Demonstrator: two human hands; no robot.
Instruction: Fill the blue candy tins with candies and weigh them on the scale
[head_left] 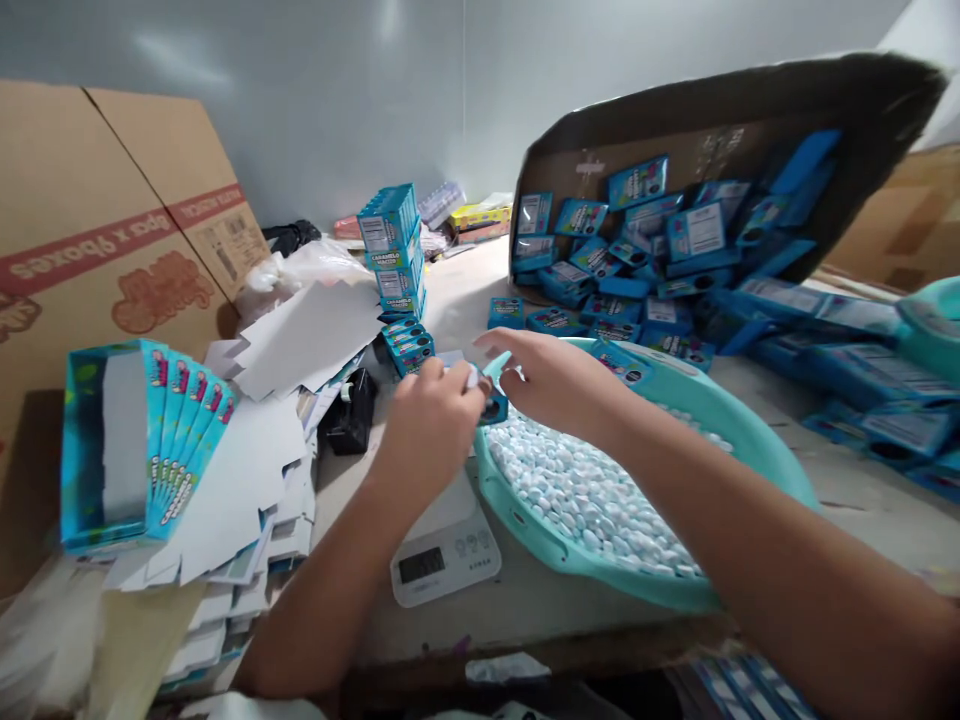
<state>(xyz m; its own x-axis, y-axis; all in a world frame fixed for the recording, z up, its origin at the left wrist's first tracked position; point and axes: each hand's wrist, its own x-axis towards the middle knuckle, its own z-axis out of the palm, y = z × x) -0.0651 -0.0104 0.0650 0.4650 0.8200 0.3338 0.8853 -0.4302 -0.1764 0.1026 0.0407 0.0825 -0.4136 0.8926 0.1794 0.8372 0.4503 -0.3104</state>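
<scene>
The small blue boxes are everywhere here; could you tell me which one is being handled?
The small blue box between the left hand and right hand, over the teal basin; the others lie stacked or heaped apart.

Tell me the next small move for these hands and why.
Probably press the small blue box shut: the left hand and right hand both pinch it above the teal basin of pale candies, beside the scale. Whether it is filled is hidden.

Both hands meet just above the near-left rim of the teal basin (757,440), which is full of small pale candies (585,490). The left hand (431,425) and right hand (551,380) pinch a small blue box (491,400) between their fingers, its flap seemingly open. A white scale (446,550) sits just left of the basin on the worktop (480,290).
</scene>
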